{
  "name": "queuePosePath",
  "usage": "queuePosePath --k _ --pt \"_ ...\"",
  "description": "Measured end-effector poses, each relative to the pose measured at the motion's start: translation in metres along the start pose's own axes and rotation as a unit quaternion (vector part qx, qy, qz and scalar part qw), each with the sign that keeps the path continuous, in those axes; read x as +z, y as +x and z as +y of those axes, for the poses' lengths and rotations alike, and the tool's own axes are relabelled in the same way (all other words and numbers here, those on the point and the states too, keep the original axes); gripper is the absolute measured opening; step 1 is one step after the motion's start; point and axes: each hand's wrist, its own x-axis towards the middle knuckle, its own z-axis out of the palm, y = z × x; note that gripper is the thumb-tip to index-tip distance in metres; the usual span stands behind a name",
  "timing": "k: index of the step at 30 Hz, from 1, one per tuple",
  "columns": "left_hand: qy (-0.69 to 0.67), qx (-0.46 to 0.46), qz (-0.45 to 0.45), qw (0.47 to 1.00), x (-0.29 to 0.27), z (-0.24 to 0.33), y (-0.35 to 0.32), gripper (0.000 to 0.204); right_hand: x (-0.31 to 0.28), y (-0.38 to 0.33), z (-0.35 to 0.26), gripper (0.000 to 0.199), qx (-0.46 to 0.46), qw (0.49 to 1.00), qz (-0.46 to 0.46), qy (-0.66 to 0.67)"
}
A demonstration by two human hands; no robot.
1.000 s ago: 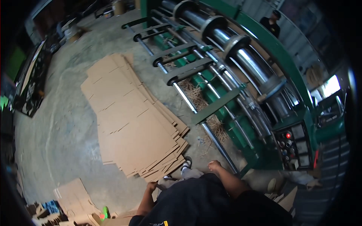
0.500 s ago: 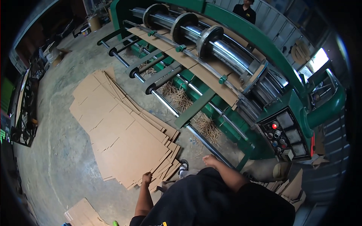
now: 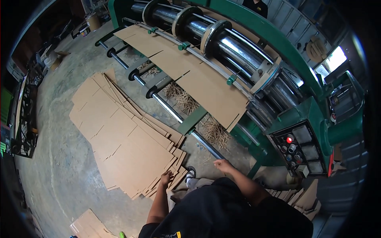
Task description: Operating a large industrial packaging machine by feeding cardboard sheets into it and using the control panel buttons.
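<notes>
A wide brown cardboard sheet with slots along its near edge sticks out from under the rollers of a green machine. Over the near end of a stack of slotted cardboard sheets hangs my left hand, empty, its fingers loosely apart. My right hand is beside the near end of a steel bar, with its fingers curled in and nothing visible in them. Whether it touches the bar I cannot tell.
A control panel with a lit red button stands at the right. Cardboard offcuts lie in heaps below the machine. Behind it stands another person. A loose cardboard piece lies on the floor at lower left.
The cardboard sheet has come much farther out of the machine toward me. My left hand has moved up and right, and its fingers have loosened. My right hand has barely shifted.
</notes>
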Motion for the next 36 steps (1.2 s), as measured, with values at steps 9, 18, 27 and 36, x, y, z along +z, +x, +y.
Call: queuePosePath --k 9,18,27,36 --pt "-0.101 -0.002 -0.06 0.993 0.062 0.046 0.062 0.042 -0.042 -0.046 -0.038 0.028 0.019 0.999 0.036 0.005" --pt "-0.212 0.045 0.028 0.976 0.101 0.094 0.088 0.049 -0.038 -0.058 -0.118 0.053 -0.058 0.991 0.067 -0.095" --pt "-0.08 0.174 0.166 0.967 0.015 0.125 -0.036 0.04 0.015 -0.025 -0.173 0.066 -0.204 0.877 0.129 -0.415" --pt "-0.05 0.381 0.203 0.9 -0.052 0.186 -0.204 0.059 0.081 -0.041 -0.244 0.045 -0.178 0.981 0.076 0.02"
